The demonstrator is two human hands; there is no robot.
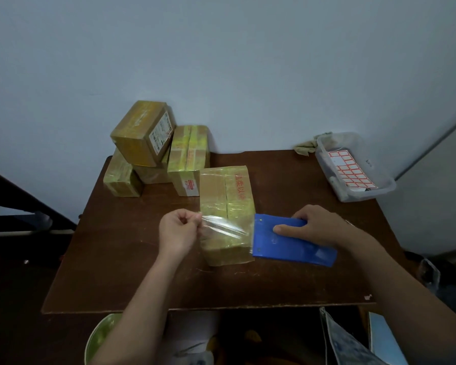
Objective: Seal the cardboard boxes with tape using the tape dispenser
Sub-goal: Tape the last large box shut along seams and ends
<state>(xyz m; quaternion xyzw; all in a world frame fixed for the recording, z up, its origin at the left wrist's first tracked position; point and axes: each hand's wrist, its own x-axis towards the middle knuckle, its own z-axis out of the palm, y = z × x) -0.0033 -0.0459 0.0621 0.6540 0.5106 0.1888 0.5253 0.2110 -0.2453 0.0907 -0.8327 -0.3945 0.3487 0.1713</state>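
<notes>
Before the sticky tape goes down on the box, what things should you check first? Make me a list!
1. Tape end held: the left hand pinches the free end of the clear tape. Ok.
2. Dispenser held: the right hand grips the blue tape dispenser. Ok.
3. Tape pulled flat: it stretches between hand and dispenser, with some shiny wrinkles. Cannot tell if smooth enough.
4. Tape over the box: the strip spans the near part of the cardboard box. Ok.
5. Tape stuck down: it looks lifted above the box top. Not ok yet.
6. Box steady: it lies flat on the table, apart from the stacked boxes. Ok.
</notes>
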